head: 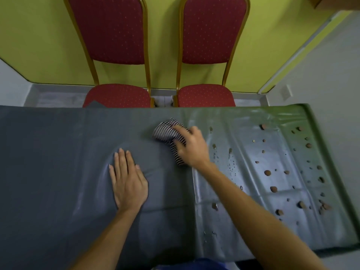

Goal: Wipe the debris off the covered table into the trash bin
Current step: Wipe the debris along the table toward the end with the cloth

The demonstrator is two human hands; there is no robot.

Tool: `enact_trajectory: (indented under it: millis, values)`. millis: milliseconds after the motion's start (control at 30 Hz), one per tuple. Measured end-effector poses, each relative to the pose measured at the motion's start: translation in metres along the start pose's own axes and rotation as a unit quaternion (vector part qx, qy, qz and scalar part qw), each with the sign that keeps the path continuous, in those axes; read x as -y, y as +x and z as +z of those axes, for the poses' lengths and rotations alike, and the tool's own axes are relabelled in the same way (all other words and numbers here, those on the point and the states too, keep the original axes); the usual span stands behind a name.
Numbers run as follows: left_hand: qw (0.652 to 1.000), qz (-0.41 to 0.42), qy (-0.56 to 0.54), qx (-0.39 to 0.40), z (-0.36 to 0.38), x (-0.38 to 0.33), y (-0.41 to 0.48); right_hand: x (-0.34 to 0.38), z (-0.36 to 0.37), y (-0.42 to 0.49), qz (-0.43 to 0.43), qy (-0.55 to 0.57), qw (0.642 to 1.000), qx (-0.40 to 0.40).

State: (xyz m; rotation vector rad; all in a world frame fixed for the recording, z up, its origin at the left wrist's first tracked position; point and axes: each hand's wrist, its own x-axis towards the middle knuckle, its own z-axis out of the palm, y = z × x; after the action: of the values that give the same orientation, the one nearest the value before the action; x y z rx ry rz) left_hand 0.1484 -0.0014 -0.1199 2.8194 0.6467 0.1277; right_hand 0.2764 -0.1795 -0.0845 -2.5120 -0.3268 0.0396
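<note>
A table under a dark grey plastic cover [58, 152] fills the lower view. My right hand [191, 147] grips a crumpled black-and-white striped cloth [167, 134] and presses it on the cover near the far middle. My left hand [127, 178] lies flat on the cover, fingers spread, to the left of the cloth. Several brown bits of debris [273, 189] and small wet drops [230, 151] are scattered over the right part of the cover. No trash bin shows in the view.
Two red padded chairs with gold frames, one at the left [116, 94] and one at the right [206, 94], stand tucked against the table's far edge. A yellow-green wall [161, 36] rises behind them. The table's right end [331, 152] borders grey floor.
</note>
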Motion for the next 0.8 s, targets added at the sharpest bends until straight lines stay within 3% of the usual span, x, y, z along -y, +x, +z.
enact_trajectory:
  millis: [100, 200, 267, 400, 500, 700, 800]
  values:
    - [1.0, 0.001, -0.006, 0.001, 0.001, 0.001, 0.0, -0.046, -0.036, 0.019, 0.131, -0.025, 0.99, -0.041]
    - [1.0, -0.001, -0.012, 0.002, 0.001, 0.002, 0.0, -0.055, -0.056, 0.024, 0.248, 0.027, 0.964, -0.096]
    - [1.0, 0.003, -0.015, -0.001, 0.002, 0.002, 0.0, -0.031, -0.052, 0.012, 0.235, 0.051, 0.966, -0.094]
    - [1.0, 0.008, -0.025, 0.001, 0.002, 0.003, 0.0, 0.031, -0.009, -0.046, 0.083, 0.089, 0.993, -0.01]
    - [0.999, 0.016, -0.038, 0.0, 0.001, 0.005, -0.001, 0.039, 0.008, -0.077, 0.0, 0.035, 0.999, 0.037]
    - [0.998, 0.028, -0.048, 0.024, 0.001, 0.011, 0.002, -0.029, -0.028, -0.045, 0.078, 0.012, 0.996, -0.035]
    - [0.997, 0.034, -0.034, 0.061, -0.002, 0.012, 0.005, -0.068, -0.057, -0.03, 0.221, 0.032, 0.967, -0.125]
